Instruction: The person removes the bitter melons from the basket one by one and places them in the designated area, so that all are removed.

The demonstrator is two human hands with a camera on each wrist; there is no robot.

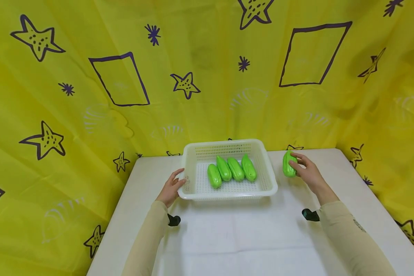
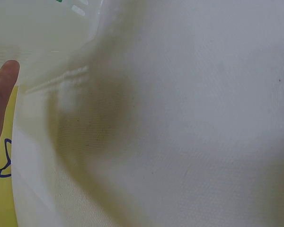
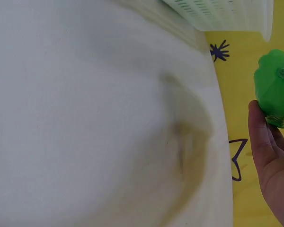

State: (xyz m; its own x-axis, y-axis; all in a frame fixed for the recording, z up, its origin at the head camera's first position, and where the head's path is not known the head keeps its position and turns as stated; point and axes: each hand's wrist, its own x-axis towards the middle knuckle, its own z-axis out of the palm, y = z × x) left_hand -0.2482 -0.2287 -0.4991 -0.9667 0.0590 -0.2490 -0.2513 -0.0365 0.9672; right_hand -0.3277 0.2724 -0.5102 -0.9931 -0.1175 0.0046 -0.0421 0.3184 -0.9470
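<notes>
A glossy green ribbed gourd [image 1: 289,164] is held in my right hand [image 1: 309,174], to the right of the basket and above the table. In the right wrist view, the fingers lie against the gourd [image 3: 277,90], whose stem end faces the camera. Several similar green gourds [image 1: 235,169] lie side by side inside a white perforated plastic basket [image 1: 227,196]. My left hand [image 1: 170,189] is at the basket's left rim, its extended fingertips touching it. The left wrist view shows only part of that hand [image 2: 2,90], beside the basket wall.
A white-covered table [image 1: 234,237] carries the basket near its back edge. Yellow curtains [image 1: 210,115] with printed stars and shells rise behind and at both sides. Dark wrist-mounted pieces [image 1: 310,215] show below the forearms.
</notes>
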